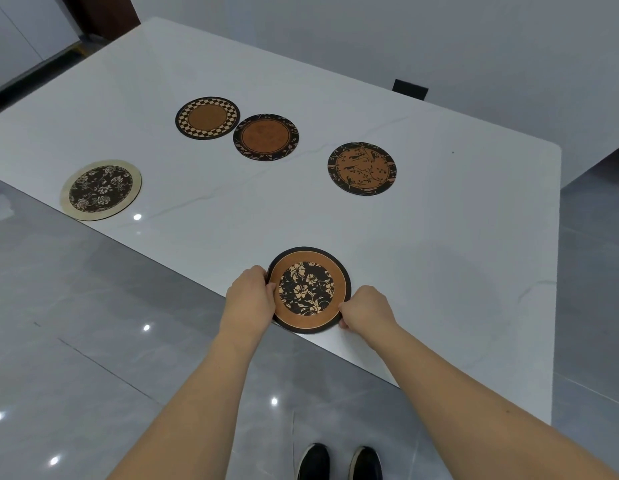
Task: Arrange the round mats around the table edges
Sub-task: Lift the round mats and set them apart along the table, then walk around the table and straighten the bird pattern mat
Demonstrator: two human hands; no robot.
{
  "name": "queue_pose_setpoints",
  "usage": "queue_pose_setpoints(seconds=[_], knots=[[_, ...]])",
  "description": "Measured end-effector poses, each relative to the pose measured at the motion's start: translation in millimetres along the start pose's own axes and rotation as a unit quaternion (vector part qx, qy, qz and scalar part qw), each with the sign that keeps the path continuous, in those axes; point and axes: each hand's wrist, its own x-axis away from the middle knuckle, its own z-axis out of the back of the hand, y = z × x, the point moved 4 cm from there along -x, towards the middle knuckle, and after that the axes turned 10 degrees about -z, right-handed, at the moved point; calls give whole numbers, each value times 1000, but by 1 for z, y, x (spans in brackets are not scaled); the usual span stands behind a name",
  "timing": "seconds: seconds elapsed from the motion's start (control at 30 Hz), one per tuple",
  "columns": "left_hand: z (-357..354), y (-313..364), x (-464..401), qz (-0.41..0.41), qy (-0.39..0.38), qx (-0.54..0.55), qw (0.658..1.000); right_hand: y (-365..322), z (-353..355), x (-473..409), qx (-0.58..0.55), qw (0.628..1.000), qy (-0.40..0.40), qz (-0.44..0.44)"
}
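A round mat with a tan ring and a dark flower centre (pixel 308 289) lies at the near edge of the white table (pixel 439 271), slightly overhanging it. My left hand (pixel 252 292) grips its left rim and my right hand (pixel 365 308) grips its right rim. A cream-rimmed mat with dark roses (pixel 101 190) sits at the near edge further left. A checker-rimmed mat (pixel 207 117) and a dark leaf-rimmed mat (pixel 266 137) touch each other mid-table. A bird-and-branch mat (pixel 362 168) lies to their right.
The table runs diagonally from far left to near right, with grey tiled floor (pixel 76 323) in front of it. My black shoes (pixel 339 462) stand on the floor below. A small dark box (pixel 410 89) shows behind the table's far edge.
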Motion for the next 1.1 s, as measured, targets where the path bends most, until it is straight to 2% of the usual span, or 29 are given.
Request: queue_pose_setpoints(seconds=[0.13,0.33,0.5,0.63,0.73,0.87,1.1], knots=[[1,4,5,-21,40,-6,999,-2,0,2,110,992,42,52],[-1,4,4,-50,25,-35,998,3,2,-1,139,986,61,64],[3,28,8,-41,33,-102,993,21,31,18,183,969,123,114],[10,87,9,-135,29,-122,983,40,90,41,166,961,169,139],[16,149,8,-216,17,-168,962,58,141,64,142,955,212,150],[27,236,15,-297,14,-164,941,89,206,98,136,947,257,138],[50,377,38,-394,12,-169,903,157,322,150,96,929,332,132]])
